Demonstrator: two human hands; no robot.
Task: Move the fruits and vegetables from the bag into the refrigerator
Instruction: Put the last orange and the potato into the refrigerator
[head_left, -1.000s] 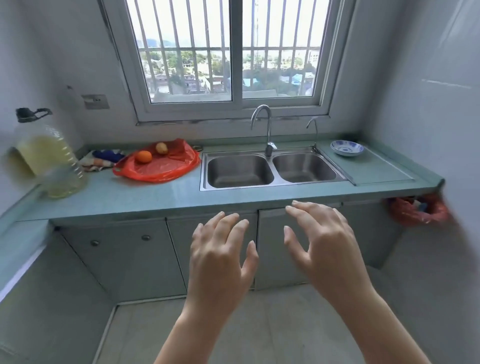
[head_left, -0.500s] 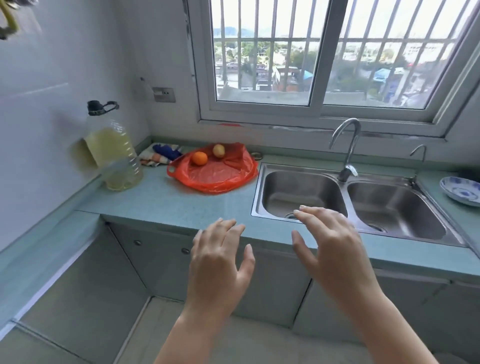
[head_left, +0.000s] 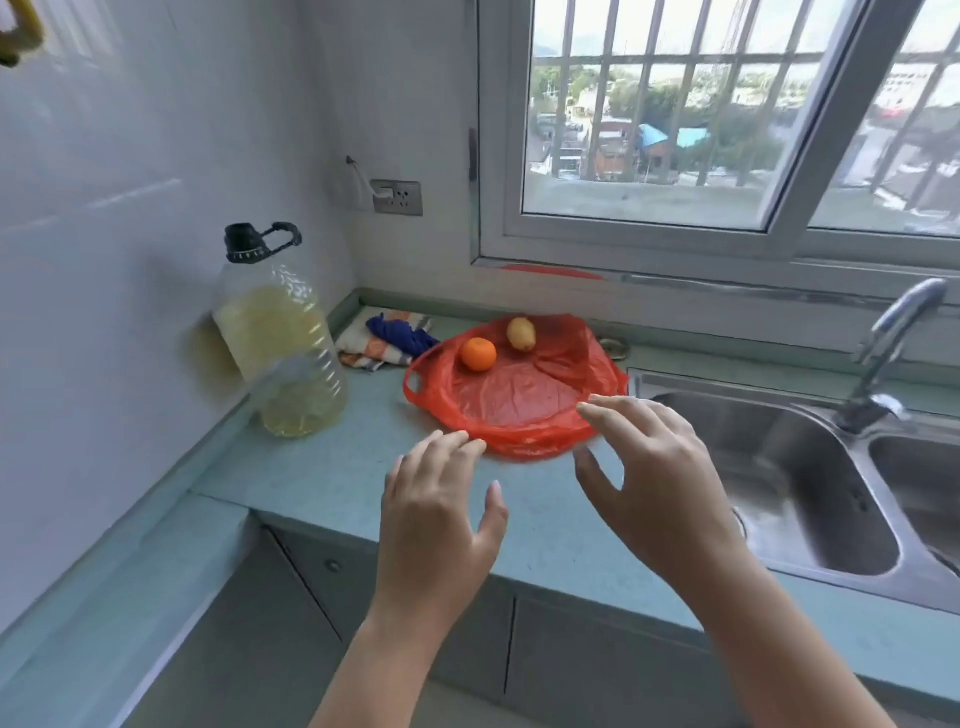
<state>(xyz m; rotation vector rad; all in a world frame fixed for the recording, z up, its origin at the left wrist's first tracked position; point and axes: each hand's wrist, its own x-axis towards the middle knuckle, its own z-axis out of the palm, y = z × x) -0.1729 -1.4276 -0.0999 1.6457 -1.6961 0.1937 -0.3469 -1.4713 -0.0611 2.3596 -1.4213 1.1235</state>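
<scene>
Hands, left (head_left: 439, 512) and right (head_left: 654, 478), fingers spread, above countertop (head_left: 332, 478) before red bag (head_left: 519, 395).

Two bare forearms rise from the bottom edge of the frame, each ending in a hand: the left hand (head_left: 441, 525) in the lower middle and the right hand (head_left: 660, 488) just right of it. No sleeve, watch, bracelet or ring shows on either arm as far as the frame reaches. The fingers (head_left: 615, 410) are slim with short, rounded nails, which look unpainted, though the slight blur makes that hard to confirm.
</scene>
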